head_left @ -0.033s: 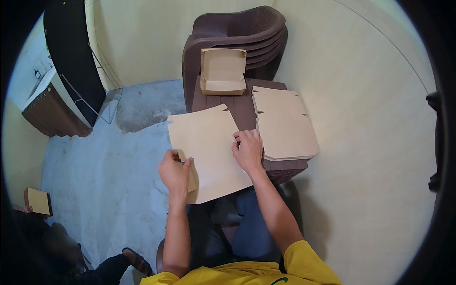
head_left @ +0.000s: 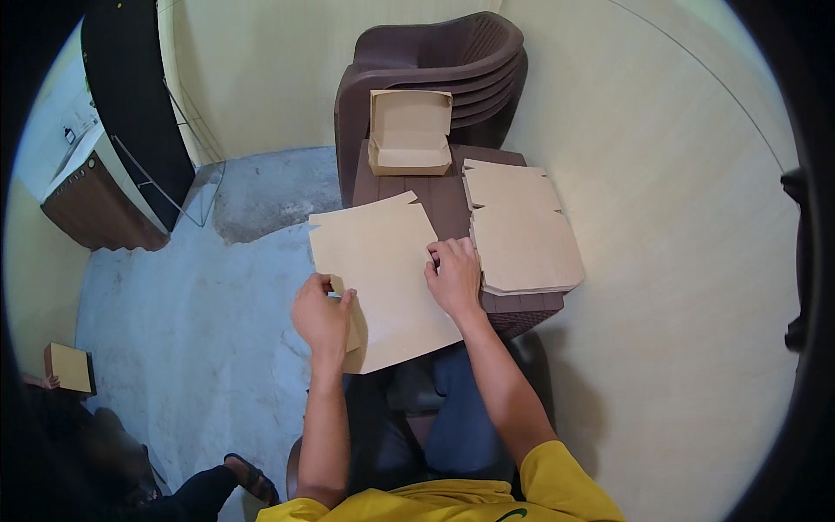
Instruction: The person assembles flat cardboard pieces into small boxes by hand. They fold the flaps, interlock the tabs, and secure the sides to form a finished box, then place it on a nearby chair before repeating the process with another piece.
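A flat tan cardboard box blank (head_left: 383,252) with notched edges lies tilted across the brown table's near left part and over my lap. My left hand (head_left: 322,317) pinches its left edge, where a side flap is bent up and casts a shadow on the sheet. On the opposite edge, the curled fingers of my right hand (head_left: 454,271) grip the cardboard; the fingertips are partly hidden. Just right of that hand sits a stack of similar flat blanks (head_left: 526,248). A folded box (head_left: 409,152) with its lid raised stands at the table's far end.
The brown woven-look table (head_left: 444,204) stands before me, with stacked brown plastic chairs (head_left: 435,52) behind it. A pale wall (head_left: 670,261) runs along the right. At lower left, another person's hand (head_left: 50,382) holds a tan box (head_left: 68,369).
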Available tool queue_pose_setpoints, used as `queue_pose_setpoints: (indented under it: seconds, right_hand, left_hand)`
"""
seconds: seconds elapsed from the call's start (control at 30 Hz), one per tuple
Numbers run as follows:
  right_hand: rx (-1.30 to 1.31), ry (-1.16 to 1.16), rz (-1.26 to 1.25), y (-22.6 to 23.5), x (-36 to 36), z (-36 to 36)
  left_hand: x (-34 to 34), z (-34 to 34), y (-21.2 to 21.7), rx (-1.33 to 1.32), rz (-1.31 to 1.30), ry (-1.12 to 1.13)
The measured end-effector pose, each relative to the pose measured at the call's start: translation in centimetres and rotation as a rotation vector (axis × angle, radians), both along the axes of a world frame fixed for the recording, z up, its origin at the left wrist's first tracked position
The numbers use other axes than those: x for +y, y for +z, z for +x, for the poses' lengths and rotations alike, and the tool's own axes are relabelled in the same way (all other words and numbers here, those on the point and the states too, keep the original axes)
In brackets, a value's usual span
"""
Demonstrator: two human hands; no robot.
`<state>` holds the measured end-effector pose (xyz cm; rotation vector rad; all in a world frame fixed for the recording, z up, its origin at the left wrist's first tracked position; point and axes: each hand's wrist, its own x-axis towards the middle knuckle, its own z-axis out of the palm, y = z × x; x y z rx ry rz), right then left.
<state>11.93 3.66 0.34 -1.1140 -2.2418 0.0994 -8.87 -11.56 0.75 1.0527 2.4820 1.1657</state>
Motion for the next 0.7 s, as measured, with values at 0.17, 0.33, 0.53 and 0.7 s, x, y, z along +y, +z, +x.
queue_pose_setpoints:
  seconds: [0.17, 0.33, 0.53, 0.7]
  right_hand:
    - [0.107, 0.060, -0.105, -0.1, -0.1, -0.3]
    - [0.056, 0.114, -0.071, 0.0, -0.7, 0.4]
    - [-0.049, 0.118, 0.062, -1.1, -2.1, 0.4]
    - [-0.211, 0.125, 0.017, -0.6, -3.5, 1.0]
  left_hand:
    - [0.9, 0.4, -0.5, 0.260, 0.062, -0.165]
    - [0.6, 1.3, -0.3, 0.303, 0.012, -0.210]
    - [0.1, 1.8, -0.4, 0.343, 0.002, -0.261]
    - [-0.2, 1.5, -0.8, 0.469, 0.055, -0.296]
